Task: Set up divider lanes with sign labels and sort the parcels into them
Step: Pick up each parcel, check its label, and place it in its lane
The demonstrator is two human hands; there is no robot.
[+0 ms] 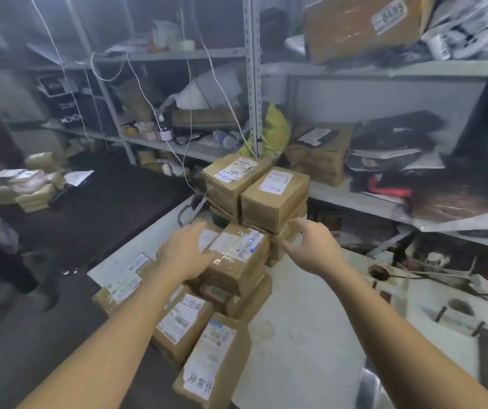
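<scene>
Parcels point(275, 199), brown cardboard w/ white labels, sit piled on a white table point(295, 335), directly ahead of both hands.

Head view: left hand point(185, 252) lies flat against the left side of a taped parcel point(238, 258). Its fingers point(197, 231) are straight and spread, reaching fwd over that parcel's far-left corner, and its thumb point(211, 255) rests on the taped top. No curl round the box.

Right hand point(313, 250) is just right of the same parcel. Its fingers point(295, 228) are loosely bent, thumb & index apart w/ nothing between them. The tips are just beside the lower box point(279, 240) under the back stack; can't tell if they touch it.

Beyond the fingertips of both hands two more boxes stand side by side on top of the pile: left box point(232, 180), right box point(275, 193).

Under the left forearm, nearer the wrist side, lie two labelled parcels point(182, 323), one w/ handwritten characters. A flat one point(124, 278) is left of that wrist.

Far left of the fingers, well apart, is a second pile point(27, 184). Metal shelving point(253, 84) stands behind it all, cluttered.
</scene>
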